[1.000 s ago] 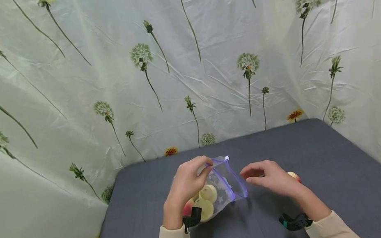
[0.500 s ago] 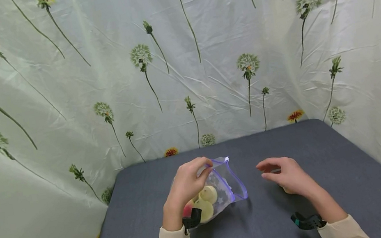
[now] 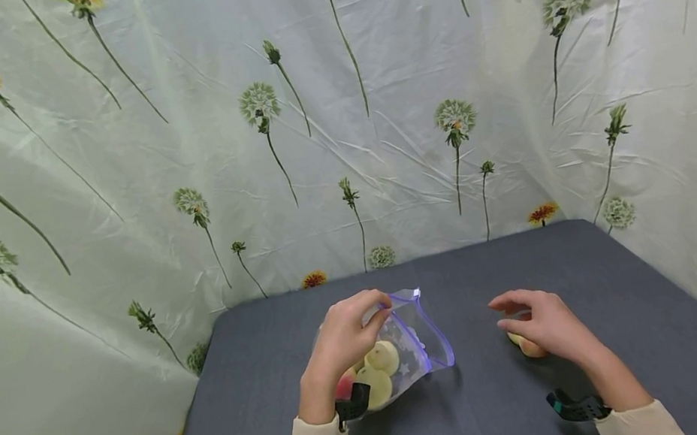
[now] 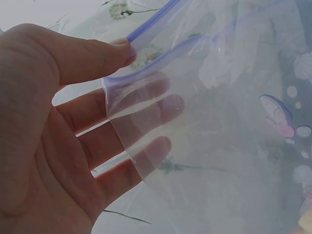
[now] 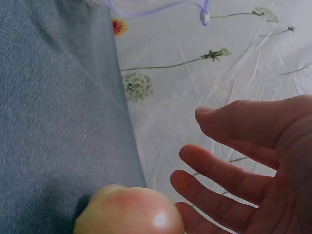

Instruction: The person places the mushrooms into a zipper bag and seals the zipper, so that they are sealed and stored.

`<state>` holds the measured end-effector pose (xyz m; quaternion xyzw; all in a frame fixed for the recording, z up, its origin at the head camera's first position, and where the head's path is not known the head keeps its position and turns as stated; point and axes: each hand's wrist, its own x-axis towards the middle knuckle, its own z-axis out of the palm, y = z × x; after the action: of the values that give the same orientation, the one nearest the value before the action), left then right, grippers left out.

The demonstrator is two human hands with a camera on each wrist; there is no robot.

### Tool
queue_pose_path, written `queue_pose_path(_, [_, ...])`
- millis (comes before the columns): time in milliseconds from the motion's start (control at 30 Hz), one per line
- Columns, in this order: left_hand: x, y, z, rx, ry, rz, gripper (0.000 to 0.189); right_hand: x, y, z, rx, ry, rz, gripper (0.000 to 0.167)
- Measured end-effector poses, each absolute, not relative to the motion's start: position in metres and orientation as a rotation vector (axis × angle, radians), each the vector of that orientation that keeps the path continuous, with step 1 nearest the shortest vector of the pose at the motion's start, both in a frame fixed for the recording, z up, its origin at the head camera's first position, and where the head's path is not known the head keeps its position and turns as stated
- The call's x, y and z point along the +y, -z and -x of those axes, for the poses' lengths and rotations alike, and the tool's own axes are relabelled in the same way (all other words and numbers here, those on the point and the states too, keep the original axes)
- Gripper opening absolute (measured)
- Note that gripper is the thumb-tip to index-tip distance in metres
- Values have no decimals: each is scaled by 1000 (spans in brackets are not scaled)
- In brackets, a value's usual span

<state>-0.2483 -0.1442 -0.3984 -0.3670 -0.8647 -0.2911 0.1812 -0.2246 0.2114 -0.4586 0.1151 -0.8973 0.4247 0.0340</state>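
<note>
My left hand [image 3: 342,329] pinches the rim of a clear zip bag [image 3: 435,341] with a purple closure. In the left wrist view the thumb lies on the purple strip and the other fingers show through the plastic [image 4: 229,126]. The bag's mouth gapes toward the right. Inside it lie several pale yellow and reddish apples [image 3: 376,384], partly behind the left wrist. To the right, my right hand [image 3: 543,320] hovers with loosely bent, parted fingers over a yellow-red apple [image 3: 532,348]. The right wrist view has this apple [image 5: 131,212] beside the fingertips, not enclosed by them.
A dark grey table [image 3: 476,418] bears the bag and the single apple. Behind it and along both sides hangs a pale curtain [image 3: 381,166] printed with dandelions. A white slider [image 3: 416,293] sits at the far corner of the bag's closure.
My right hand has moved right, away from the bag's mouth, and is now above the single apple, which shows beneath the palm. The left hand and bag have stayed in place.
</note>
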Motion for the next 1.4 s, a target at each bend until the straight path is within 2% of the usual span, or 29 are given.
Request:
queue_pose_path(1133, [-144, 399, 247, -2448, 800, 1041, 7, 225, 491, 233, -2951, -864, -238, 53])
queue_pose_path(1400, [-143, 399, 248, -2454, 806, 1039, 7, 223, 497, 233, -2928, -787, -264, 50])
